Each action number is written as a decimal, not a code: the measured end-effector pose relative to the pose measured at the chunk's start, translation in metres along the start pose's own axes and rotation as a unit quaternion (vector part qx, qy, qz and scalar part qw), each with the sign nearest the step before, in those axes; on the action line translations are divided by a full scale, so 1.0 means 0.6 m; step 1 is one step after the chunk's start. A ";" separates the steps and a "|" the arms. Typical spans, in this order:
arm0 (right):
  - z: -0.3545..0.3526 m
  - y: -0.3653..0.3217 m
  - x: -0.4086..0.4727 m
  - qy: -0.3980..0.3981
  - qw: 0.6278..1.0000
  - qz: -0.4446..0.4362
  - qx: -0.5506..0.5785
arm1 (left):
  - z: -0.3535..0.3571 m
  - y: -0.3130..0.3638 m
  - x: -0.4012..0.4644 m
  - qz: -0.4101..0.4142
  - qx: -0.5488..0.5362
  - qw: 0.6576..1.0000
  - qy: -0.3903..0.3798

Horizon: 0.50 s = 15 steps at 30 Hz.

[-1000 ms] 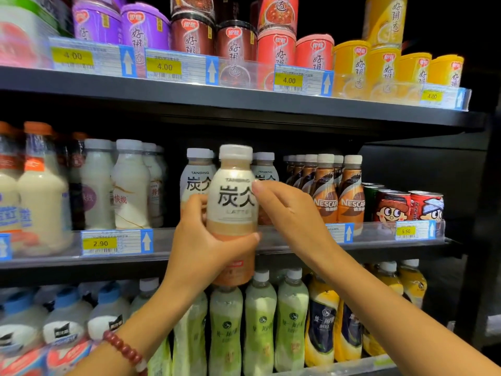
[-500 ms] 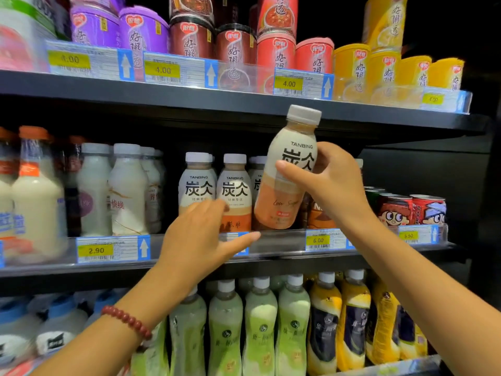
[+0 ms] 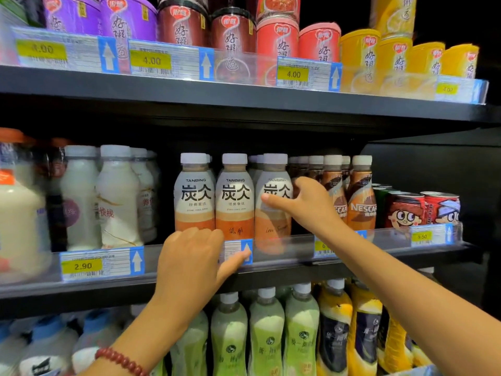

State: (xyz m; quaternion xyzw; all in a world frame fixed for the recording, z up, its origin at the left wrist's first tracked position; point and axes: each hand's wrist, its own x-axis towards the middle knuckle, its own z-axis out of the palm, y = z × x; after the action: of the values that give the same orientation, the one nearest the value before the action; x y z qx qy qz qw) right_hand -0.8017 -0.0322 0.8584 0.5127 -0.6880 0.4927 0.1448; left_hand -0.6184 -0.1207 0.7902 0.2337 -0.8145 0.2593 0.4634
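**Latte bottle [image 3: 272, 230] in the front row**

It stands upright on the middle shelf [image 3: 81, 294] behind the clear rail [image 3: 292, 246]. The right grip [image 3: 307, 206] is clasped round it, thumb across the label. Two like bottles [image 3: 234, 198] stand just to its left, and Nescafé bottles [image 3: 362, 204] crowd its right. The left grip [image 3: 189, 263] lies on the rail, thumb on a price tag [image 3: 234, 249]; whether it clasps the rail cannot be told.

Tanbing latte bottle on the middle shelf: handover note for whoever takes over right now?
Right hand grips the rightmost Tanbing latte bottle, thumb across its label.
Left hand rests open on the shelf rail, holding nothing.
Bottle stands upright in the front row, beside two matching bottles, left of the Nescafe bottles.
Done: bottle set down in its row.
Left: probably let go and check the label faces front.
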 end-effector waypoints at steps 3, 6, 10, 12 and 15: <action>0.006 0.002 0.001 -0.035 0.999 0.016 0.013 | 0.004 0.000 -0.003 -0.004 0.000 1.000 -0.004; 0.001 -0.006 0.001 -0.080 0.995 0.038 0.038 | 0.004 0.000 -0.005 -0.004 0.002 1.000 -0.010; -0.006 -0.008 -0.011 -0.096 0.993 0.055 0.049 | -0.001 0.001 -0.004 -0.006 0.007 1.000 -0.012; -0.005 -0.001 -0.022 -0.098 0.994 0.046 0.018 | -0.003 0.002 -0.003 -0.004 0.014 1.000 -0.014; 0.000 0.007 -0.033 -0.086 0.995 0.025 -0.036 | -0.002 0.000 -0.004 -0.003 0.020 1.000 -0.022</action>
State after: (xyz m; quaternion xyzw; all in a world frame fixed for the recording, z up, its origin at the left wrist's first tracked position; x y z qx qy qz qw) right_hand -0.7965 -0.0211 0.8423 0.5303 -0.7279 0.4252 0.0904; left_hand -0.6164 -0.1196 0.7888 0.2507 -0.8188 0.2687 0.4410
